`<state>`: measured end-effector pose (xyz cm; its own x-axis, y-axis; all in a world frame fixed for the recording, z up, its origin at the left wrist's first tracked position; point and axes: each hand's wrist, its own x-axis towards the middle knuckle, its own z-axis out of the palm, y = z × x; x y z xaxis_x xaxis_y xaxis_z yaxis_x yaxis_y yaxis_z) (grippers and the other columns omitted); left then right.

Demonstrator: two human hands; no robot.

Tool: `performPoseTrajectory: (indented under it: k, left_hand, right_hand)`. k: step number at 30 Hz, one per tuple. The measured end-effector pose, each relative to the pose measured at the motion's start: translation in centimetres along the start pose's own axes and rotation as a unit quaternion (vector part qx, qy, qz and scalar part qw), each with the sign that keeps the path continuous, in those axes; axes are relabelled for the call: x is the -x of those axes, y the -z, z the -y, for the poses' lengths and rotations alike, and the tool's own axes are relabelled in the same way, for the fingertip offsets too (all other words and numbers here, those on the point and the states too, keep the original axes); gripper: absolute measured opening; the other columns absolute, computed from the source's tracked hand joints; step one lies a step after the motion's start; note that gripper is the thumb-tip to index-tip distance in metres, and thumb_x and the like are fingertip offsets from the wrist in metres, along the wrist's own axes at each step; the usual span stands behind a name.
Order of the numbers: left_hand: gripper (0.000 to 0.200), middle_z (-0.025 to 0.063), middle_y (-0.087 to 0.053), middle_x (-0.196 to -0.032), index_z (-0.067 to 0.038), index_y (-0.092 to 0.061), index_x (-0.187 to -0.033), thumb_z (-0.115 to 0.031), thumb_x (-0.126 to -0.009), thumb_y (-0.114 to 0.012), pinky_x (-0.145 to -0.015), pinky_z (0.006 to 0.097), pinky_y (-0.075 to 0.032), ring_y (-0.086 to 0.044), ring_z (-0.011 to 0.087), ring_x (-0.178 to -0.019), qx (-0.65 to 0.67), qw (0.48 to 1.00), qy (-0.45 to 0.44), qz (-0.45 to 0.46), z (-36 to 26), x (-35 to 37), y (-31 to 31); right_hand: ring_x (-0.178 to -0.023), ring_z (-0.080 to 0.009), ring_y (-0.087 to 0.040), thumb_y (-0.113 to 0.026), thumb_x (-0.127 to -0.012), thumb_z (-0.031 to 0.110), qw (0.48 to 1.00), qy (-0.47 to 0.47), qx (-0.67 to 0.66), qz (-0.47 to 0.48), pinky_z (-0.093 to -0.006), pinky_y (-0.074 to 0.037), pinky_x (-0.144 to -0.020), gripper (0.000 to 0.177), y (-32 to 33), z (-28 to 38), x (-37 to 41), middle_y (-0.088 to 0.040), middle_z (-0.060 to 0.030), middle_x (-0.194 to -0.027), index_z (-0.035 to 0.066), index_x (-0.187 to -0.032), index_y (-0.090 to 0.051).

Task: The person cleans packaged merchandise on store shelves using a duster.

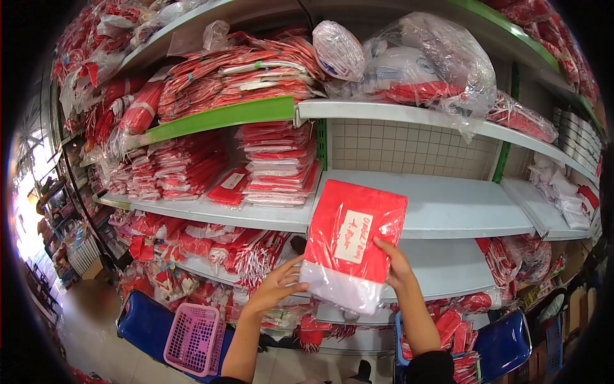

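A flat red and white package (326, 233) in clear plastic, with a handwritten paper label, is held up in front of the shelves. My right hand (398, 264) grips its right edge, thumb on the front beside the label. At the lower left edge is my left hand (279, 285), its fingers apart and their tips at or just beside the plastic. Behind, to the left, a tall stack of similar red and white packages (276, 169) stands on the middle shelf, with a single labelled package (230, 184) beside it.
A green-edged upper shelf (220, 121) carries piled red packages. Large clear bags (425, 64) lie on the upper right shelf. Below are a pink basket (194, 339) on a blue chair (144, 323) and another blue chair (505, 339). A blurred person (93, 307) is at lower left.
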<state>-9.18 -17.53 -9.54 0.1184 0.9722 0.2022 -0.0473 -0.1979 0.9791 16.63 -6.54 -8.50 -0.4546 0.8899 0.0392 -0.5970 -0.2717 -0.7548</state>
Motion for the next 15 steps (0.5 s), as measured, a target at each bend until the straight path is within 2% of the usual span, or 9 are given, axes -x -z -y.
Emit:
performPoseTrajectory:
  k: [1,2,5,7,9,11,12,14,15]
  left_hand:
    - [0.068,0.0155,-0.051,-0.119,-0.006,-0.031,-0.138,-0.01,-0.081,-0.067,-0.083,0.0319,-0.049,-0.051,0.0203,-0.111,0.036,0.999,0.01,0.029,-0.3,-0.1,-0.4]
    - [0.074,0.0157,-0.051,-0.114,-0.007,-0.024,-0.14,-0.007,-0.079,-0.067,-0.075,0.0287,-0.053,-0.053,0.0221,-0.108,0.035,0.999,0.003,0.015,0.0,-0.8,-0.6]
    - [0.068,0.0173,-0.048,-0.119,-0.006,-0.022,-0.139,-0.008,-0.084,-0.061,-0.08,0.033,-0.052,-0.056,0.0239,-0.104,0.064,0.994,0.021,-0.091,-0.4,-2.6,-1.6]
    - [0.066,0.0204,-0.044,-0.122,-0.006,-0.021,-0.139,-0.009,-0.086,-0.059,-0.081,0.0352,-0.052,-0.055,0.0272,-0.107,0.096,0.989,-0.003,-0.113,-0.3,-4.1,-2.4]
    - [0.065,0.0212,-0.042,-0.125,-0.006,-0.021,-0.139,-0.009,-0.086,-0.059,-0.081,0.0366,-0.052,-0.055,0.0272,-0.108,0.143,0.982,-0.035,-0.119,-0.3,-5.8,-3.6]
    - [0.068,0.0206,-0.032,-0.136,-0.008,-0.018,-0.142,-0.009,-0.087,-0.058,-0.091,0.0376,-0.046,-0.044,0.0292,-0.12,0.089,0.99,-0.081,-0.077,-0.7,-7.2,-4.7]
    - [0.07,0.0205,-0.029,-0.138,-0.009,-0.017,-0.142,-0.01,-0.087,-0.059,-0.094,0.0376,-0.043,-0.041,0.0296,-0.123,0.045,0.991,-0.107,-0.061,-0.5,-8.3,-5.0]
    - [0.075,0.0207,-0.02,-0.144,-0.011,-0.014,-0.144,-0.012,-0.086,-0.061,-0.102,0.0364,-0.034,-0.028,0.0306,-0.132,0.003,0.991,-0.118,-0.064,-0.2,-10.3,-5.6]
    - [0.073,0.0213,-0.02,-0.144,-0.01,-0.017,-0.143,-0.013,-0.085,-0.062,-0.102,0.0366,-0.034,-0.027,0.0307,-0.132,-0.035,0.988,-0.13,-0.081,0.7,-11.8,-5.3]
  right_hand:
    - [-0.1,-0.0243,-0.059,-0.057,-0.088,0.017,1.0,0.009,-0.027,0.013,-0.0375,-0.049,-0.088,0.036,0.2,0.6,-0.7,-0.058,-0.0157,-0.113,-0.001,-0.119,-0.047]
    - [-0.101,-0.0244,-0.059,-0.056,-0.088,0.017,0.998,0.018,-0.054,0.026,-0.038,-0.049,-0.089,0.036,0.2,1.2,-1.4,-0.058,-0.0157,-0.113,0.0,-0.119,-0.048]
    - [-0.106,-0.024,-0.056,-0.054,-0.09,0.021,0.989,0.095,-0.1,0.05,-0.0396,-0.046,-0.092,0.038,-0.7,2.2,-2.2,-0.056,-0.0154,-0.116,0.0,-0.121,-0.046]
    - [-0.109,-0.0238,-0.054,-0.053,-0.091,0.022,0.978,0.158,-0.122,0.053,-0.0393,-0.045,-0.093,0.039,-2.5,2.1,-2.3,-0.056,-0.0151,-0.116,0.001,-0.122,-0.044]
    - [-0.114,-0.0226,-0.048,-0.055,-0.089,0.019,0.981,0.191,-0.011,0.035,-0.0408,-0.043,-0.095,0.044,-3.0,1.0,-3.3,-0.048,-0.0133,-0.125,0.003,-0.127,-0.04]
    - [-0.116,-0.023,-0.045,-0.055,-0.089,0.015,0.965,0.237,0.111,-0.012,-0.0442,-0.041,-0.098,0.047,-3.7,0.0,-3.9,-0.044,-0.0121,-0.127,0.005,-0.13,-0.036]
    - [-0.117,-0.0241,-0.043,-0.056,-0.087,0.009,0.975,0.181,0.122,-0.03,-0.0435,-0.042,-0.098,0.054,-2.7,-0.6,-4.4,-0.037,-0.0131,-0.131,0.006,-0.134,-0.029]
    - [-0.122,-0.0243,-0.039,-0.063,-0.083,0.016,0.983,0.081,0.148,0.074,-0.0402,-0.044,-0.095,0.064,-1.4,-0.1,-3.9,-0.03,-0.0154,-0.136,0.005,-0.135,-0.028]
    - [-0.124,-0.0244,-0.037,-0.067,-0.082,0.019,0.979,0.03,0.16,0.125,-0.0386,-0.045,-0.094,0.069,-1.0,0.2,-3.4,-0.026,-0.0165,-0.139,0.004,-0.136,-0.027]
